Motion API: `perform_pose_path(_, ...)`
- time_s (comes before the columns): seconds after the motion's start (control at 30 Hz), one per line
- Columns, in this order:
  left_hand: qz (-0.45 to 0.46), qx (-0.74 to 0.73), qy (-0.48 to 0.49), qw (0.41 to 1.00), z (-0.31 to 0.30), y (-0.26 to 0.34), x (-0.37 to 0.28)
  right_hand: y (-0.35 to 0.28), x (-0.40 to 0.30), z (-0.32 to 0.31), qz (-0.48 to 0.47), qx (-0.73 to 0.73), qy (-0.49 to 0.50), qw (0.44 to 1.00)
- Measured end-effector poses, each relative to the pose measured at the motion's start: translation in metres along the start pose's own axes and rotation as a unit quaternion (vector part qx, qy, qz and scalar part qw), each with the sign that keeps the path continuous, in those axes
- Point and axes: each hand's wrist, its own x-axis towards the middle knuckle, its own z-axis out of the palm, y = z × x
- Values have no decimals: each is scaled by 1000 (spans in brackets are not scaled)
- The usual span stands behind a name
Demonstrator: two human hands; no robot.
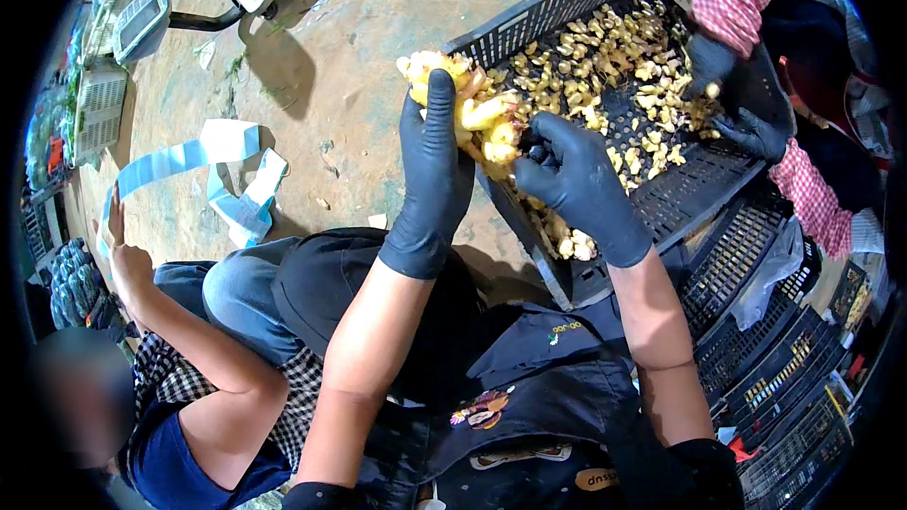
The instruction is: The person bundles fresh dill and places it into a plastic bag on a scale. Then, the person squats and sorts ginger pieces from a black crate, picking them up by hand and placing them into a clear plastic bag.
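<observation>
A large knobbly ginger root (489,117), pale yellow with pinkish tips, is held up over the near left corner of a black plastic crate (680,205). My left hand (436,170), in a black glove, grips it from the left with the thumb laid across its front. At its right end, my right hand (577,180), also gloved in black, pinches the edge with curled fingers; the fingertips are partly hidden. Many small ginger pieces (581,57) lie on the crate's perforated floor, and some lighter ones (570,241) sit in the near corner.
Across the crate, a co-worker's gloved hands (751,134) are among the ginger pieces. On my left another person's bare hand (131,265) touches a blue-white label strip (159,163) curling over the floor. A scale display (142,21) stands upper left; stacked black crates (772,347) are right.
</observation>
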Motion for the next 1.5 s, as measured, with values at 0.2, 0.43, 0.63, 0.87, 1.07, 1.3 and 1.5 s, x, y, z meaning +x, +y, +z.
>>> perform_pose_path(0.2, 6, -17, 0, 1000, 7, 0, 0, 13, 0, -27, 147, 196, -75, 967)
perform_pose_path(0.43, 103, 226, -59, 967, 5, 2, 5, 22, 17, -28, -14, -60, -149, 987)
perform_pose_path(0.63, 22, 155, -118, 981, 15, 1, 5, 27, 15, -34, -20, -120, -126, 985)
perform_pose_path(0.87, -88, 26, -64, 994, 7, 5, 12, 42, 23, -33, 50, 2, -110, 993)
perform_pose_path(1.07, -101, 8, -23, 995, 15, 23, 15, 185, 14, -63, 110, -428, -245, 863)
perform_pose_path(1.3, -119, 30, 0, 992, 13, 28, 13, 202, -3, -35, -11, -504, -362, 784)
perform_pose_path(1.5, -66, -45, -64, 995, 6, 17, 19, 219, 5, -74, 200, -138, -156, 957)
